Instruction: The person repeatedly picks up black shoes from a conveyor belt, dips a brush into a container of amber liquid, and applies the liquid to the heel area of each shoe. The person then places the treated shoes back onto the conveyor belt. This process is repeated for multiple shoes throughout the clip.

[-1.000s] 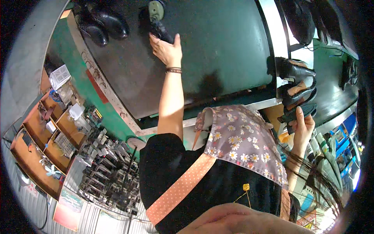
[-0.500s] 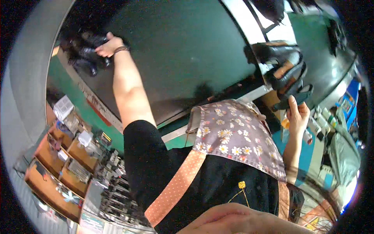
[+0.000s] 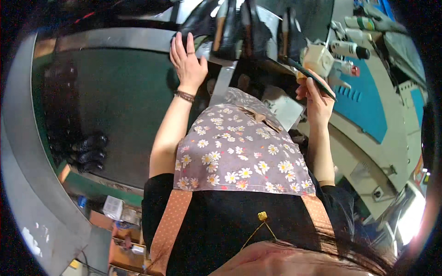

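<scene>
My left hand (image 3: 189, 64) has its fingers spread. Its fingertips reach the metal rail just beside a black shoe (image 3: 199, 20); whether they touch the shoe I cannot tell. More black shoes (image 3: 254, 32) stand in a row to the right, with tan showing inside some of them. A thin black insole (image 3: 312, 79), seen nearly edge-on, is pinched between the thumb and fingers of my right hand (image 3: 318, 99). The insole's far end points toward the rightmost shoe (image 3: 290, 37).
A dark green belt surface (image 3: 129, 101) framed by a metal rail (image 3: 115, 39) lies at left, with several black shoes (image 3: 90, 154) at its edge. White bottles (image 3: 347, 48) and a pale machine with a blue panel (image 3: 359, 101) stand at right.
My view has turned rightward. My left hand has left the black shoes at the far left and is now by the row of shoes. My right hand still holds the insole, now turned edge-on.
</scene>
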Demonstrator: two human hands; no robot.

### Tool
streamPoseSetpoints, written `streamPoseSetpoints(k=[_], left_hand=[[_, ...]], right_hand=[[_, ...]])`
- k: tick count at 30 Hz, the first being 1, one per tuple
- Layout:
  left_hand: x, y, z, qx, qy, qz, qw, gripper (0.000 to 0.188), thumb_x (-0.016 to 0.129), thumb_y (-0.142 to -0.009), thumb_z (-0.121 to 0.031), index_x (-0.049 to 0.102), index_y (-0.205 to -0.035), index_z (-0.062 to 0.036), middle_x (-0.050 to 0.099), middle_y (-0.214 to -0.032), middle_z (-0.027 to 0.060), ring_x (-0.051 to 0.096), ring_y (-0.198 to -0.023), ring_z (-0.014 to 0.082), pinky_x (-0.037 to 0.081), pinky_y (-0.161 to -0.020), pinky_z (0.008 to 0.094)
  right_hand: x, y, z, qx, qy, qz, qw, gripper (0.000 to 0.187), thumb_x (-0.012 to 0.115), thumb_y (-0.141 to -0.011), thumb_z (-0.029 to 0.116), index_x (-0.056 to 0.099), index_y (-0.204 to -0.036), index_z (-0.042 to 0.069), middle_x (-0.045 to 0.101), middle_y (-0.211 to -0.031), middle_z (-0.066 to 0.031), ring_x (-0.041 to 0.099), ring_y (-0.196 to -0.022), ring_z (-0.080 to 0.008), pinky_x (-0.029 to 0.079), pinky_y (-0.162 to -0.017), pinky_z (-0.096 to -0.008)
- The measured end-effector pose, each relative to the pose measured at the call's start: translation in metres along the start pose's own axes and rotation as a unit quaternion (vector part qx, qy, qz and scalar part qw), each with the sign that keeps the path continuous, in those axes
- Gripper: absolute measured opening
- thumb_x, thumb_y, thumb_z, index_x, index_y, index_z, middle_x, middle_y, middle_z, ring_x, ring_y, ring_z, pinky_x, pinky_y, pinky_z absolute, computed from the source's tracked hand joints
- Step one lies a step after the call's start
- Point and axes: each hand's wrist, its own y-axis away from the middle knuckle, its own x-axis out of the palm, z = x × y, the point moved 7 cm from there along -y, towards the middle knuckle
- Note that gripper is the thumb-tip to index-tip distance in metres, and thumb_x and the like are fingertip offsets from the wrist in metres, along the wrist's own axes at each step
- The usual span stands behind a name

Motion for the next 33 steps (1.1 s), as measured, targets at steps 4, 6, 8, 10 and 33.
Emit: streamPoseSetpoints(k=[4,6,8,10,33], left_hand=[[0.043,-0.030,0.054,-0.023,-0.289,0.104,0.951,0.087,0.069,-0.073,-0.033,0.026,-0.146,-0.0094,0.026,-0.150,0.0164,0.027,-0.136,0.0376,0.025,-0.108,0.0548],[0.040,-0.041,0.080,-0.051,-0.346,0.119,0.929,0.099,0.075,-0.068,-0.040,0.023,-0.147,-0.0115,0.032,-0.145,0.0165,0.032,-0.132,0.0373,0.035,-0.100,0.0564],[0.024,-0.054,0.104,-0.109,-0.310,0.155,0.932,0.111,0.081,-0.060,-0.043,0.021,-0.147,-0.0131,0.036,-0.140,0.0175,0.040,-0.125,0.0370,0.041,-0.095,0.0535],[0.013,-0.059,0.131,-0.138,-0.306,0.195,0.921,0.118,0.085,-0.055,-0.041,0.018,-0.148,-0.0125,0.040,-0.136,0.0189,0.046,-0.121,0.0384,0.042,-0.097,0.0476],[-0.013,0.196,0.102,-0.704,0.309,0.091,0.633,0.074,0.071,-0.076,-0.057,0.051,-0.116,0.0020,0.056,-0.115,0.0136,0.058,-0.101,0.0246,0.054,-0.082,0.0383]], right_hand=[[-0.031,0.021,-0.026,0.012,-0.122,-0.037,0.992,0.031,0.063,-0.090,0.013,0.060,-0.116,-0.004,0.068,-0.091,-0.0155,0.064,-0.072,-0.0171,0.054,-0.064,-0.0313],[-0.044,0.031,-0.037,0.010,-0.145,-0.098,0.985,0.030,0.064,-0.090,0.016,0.061,-0.111,-0.004,0.066,-0.086,-0.0143,0.062,-0.069,-0.0178,0.051,-0.060,-0.0306],[-0.058,0.034,-0.052,0.041,-0.133,-0.142,0.980,0.026,0.066,-0.088,0.019,0.064,-0.100,-0.005,0.064,-0.078,-0.0116,0.059,-0.062,-0.0157,0.048,-0.054,-0.0287],[-0.072,0.037,-0.066,0.066,-0.076,-0.221,0.970,0.022,0.070,-0.085,0.023,0.066,-0.085,0.001,0.060,-0.064,-0.0053,0.053,-0.051,-0.0110,0.042,-0.046,-0.0259],[-0.108,-0.045,-0.217,0.048,0.292,-0.221,0.929,0.043,0.074,-0.077,0.044,0.072,-0.080,0.001,0.065,-0.061,-0.0044,0.057,-0.057,-0.0085,0.047,-0.058,-0.0259]])
